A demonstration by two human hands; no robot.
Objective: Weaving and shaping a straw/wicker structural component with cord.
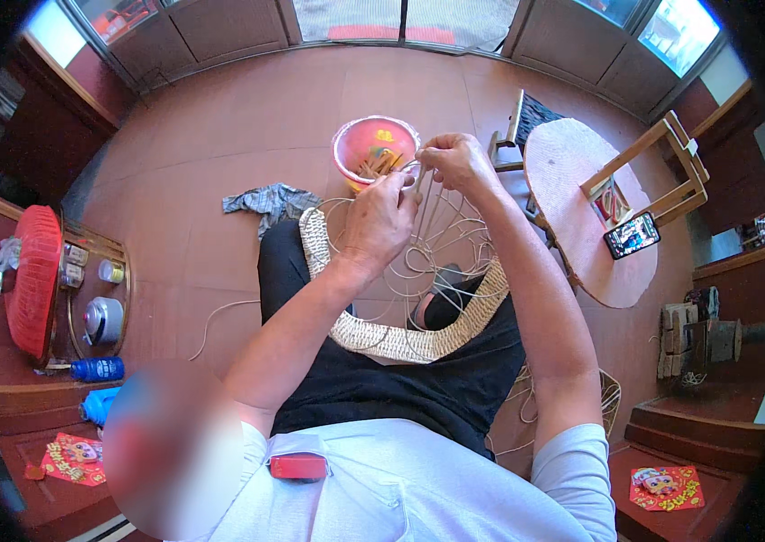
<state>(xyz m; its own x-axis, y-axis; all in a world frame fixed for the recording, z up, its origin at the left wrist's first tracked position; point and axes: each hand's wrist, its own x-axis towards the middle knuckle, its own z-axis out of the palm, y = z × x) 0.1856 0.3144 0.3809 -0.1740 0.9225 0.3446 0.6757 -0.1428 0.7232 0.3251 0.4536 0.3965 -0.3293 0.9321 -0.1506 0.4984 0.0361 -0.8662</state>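
Across my lap rests a partly woven basket [384, 342], its pale braided band curving round my knees. Thin cane strands [419, 256] spread and loop through its middle. Above it, my left hand [380, 219] is closed, with a strand between thumb and fingers. Close by on its right, my right hand [460, 166] pinches a strand too, fingertips together, and lengths of cane hang below it. The exact spot where the strands meet is partly hidden by the fingers.
Just beyond my hands stands a red basin [346, 135] with stick-like pieces inside. A grey cloth [271, 202] lies left of it. On the right, a pinkish table [563, 172] holds a phone [632, 235] against a wooden frame [694, 176]. Loose cane [613, 406] coils by my right side.
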